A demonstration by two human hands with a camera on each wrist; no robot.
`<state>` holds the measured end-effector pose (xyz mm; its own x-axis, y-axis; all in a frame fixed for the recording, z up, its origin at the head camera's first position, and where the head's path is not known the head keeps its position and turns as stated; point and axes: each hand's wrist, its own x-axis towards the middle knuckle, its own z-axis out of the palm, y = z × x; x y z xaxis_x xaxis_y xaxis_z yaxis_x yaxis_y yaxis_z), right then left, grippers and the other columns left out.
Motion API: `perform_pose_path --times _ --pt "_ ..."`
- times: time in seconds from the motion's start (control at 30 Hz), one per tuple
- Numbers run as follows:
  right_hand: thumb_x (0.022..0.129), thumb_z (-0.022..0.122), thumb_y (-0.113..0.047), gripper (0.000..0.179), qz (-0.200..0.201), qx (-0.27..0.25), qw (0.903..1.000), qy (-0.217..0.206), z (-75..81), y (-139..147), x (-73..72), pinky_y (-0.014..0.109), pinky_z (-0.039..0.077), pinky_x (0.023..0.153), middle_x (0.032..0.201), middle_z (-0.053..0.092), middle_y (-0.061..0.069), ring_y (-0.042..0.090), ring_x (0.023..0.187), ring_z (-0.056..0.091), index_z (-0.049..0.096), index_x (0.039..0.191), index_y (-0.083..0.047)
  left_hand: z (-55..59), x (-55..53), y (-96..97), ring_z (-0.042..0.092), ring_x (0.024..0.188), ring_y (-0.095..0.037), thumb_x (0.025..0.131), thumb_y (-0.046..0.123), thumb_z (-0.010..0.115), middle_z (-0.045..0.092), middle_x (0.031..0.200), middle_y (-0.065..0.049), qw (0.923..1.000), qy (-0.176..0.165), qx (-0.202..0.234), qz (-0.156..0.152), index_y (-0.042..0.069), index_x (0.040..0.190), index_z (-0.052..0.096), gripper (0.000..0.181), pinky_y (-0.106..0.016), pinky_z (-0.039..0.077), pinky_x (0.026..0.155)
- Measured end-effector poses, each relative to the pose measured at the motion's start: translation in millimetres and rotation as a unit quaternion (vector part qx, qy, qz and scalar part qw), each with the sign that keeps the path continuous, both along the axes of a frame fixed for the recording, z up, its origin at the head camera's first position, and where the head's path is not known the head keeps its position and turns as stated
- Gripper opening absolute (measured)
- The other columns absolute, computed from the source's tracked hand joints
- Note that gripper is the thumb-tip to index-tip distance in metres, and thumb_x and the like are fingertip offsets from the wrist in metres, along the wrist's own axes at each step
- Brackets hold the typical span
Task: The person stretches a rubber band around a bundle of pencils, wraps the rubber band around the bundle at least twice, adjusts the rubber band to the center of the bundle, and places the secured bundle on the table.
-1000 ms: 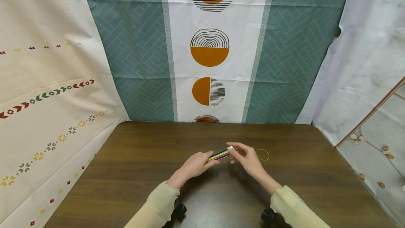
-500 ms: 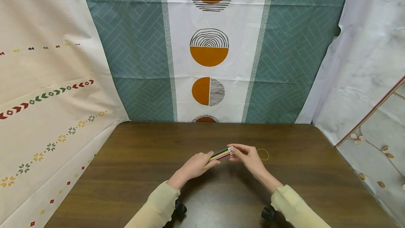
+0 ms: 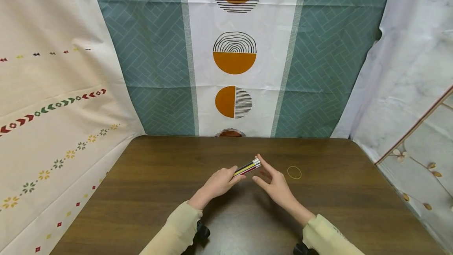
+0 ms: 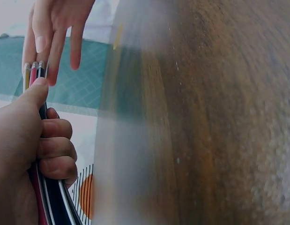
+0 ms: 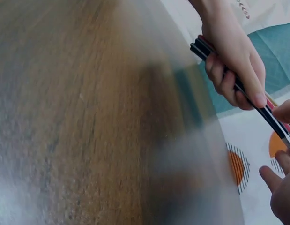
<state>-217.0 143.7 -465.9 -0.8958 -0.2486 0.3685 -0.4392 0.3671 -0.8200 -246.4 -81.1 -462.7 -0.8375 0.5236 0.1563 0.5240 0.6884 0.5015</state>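
A bundle of several striped pencils (image 3: 246, 168), dark, yellow and red with silvery ends, is held above the table. My left hand (image 3: 219, 182) grips it, fingers curled round the shafts and thumb along the top in the left wrist view. The dark opposite ends of the pencils (image 5: 199, 48) stick out behind that hand in the right wrist view. My right hand (image 3: 277, 189) is at the silvery ends, fingers extended and thumb apart from the bundle. Its forefinger lies against or just beside those ends; contact is hard to tell.
A thin yellow rubber band (image 3: 294, 172) lies on the brown wooden table (image 3: 159, 215), right of my right hand. Patterned cloths (image 3: 152, 50) hang behind the table and at both sides.
The right hand was pinching the silvery pencil ends; now its thumb has come away and its fingers have straightened. The left hand keeps its grip almost in place.
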Motion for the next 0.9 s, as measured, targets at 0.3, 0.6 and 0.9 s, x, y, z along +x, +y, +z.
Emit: perform_pose_path --times 0.3,0.6,0.9 --pt "0.091 0.071 -0.017 0.082 0.014 0.057 0.9981 -0.02 2.1 1 5.2 0.056 0.046 0.102 0.159 0.035 0.016 0.05 0.124 0.056 0.023 0.158 -0.025 0.9 -0.6 -0.3 0.039 0.055 -0.005 0.1 0.041 0.055 0.044 0.067 0.006 1.0 -0.002 -0.004 0.001 0.01 0.095 0.058 0.032 -0.02 0.035 0.052" --pt "0.094 0.068 -0.014 0.056 -0.014 0.085 0.9952 0.045 -1.0 30 -12.4 0.051 0.053 0.092 0.138 0.06 0.017 0.036 0.12 0.062 0.047 0.145 -0.01 -3.7 -2.0 -1.7 0.041 0.056 -0.008 0.099 0.041 0.057 0.045 0.067 0.005 1.0 -0.003 0.0 0.008 0.01 0.093 0.058 0.031 -0.022 0.035 0.053" --pt "0.091 0.071 -0.014 0.037 -0.116 0.227 0.9652 0.057 -4.0 85 -36.8 0.051 0.053 0.087 0.122 0.067 0.016 0.035 0.107 0.064 0.064 0.126 -0.003 -3.4 -4.1 -1.4 0.043 0.06 -0.008 0.099 0.042 0.056 0.048 0.07 0.004 0.9998 -0.016 -0.005 0.012 0.01 0.096 0.059 0.032 -0.023 0.036 0.055"
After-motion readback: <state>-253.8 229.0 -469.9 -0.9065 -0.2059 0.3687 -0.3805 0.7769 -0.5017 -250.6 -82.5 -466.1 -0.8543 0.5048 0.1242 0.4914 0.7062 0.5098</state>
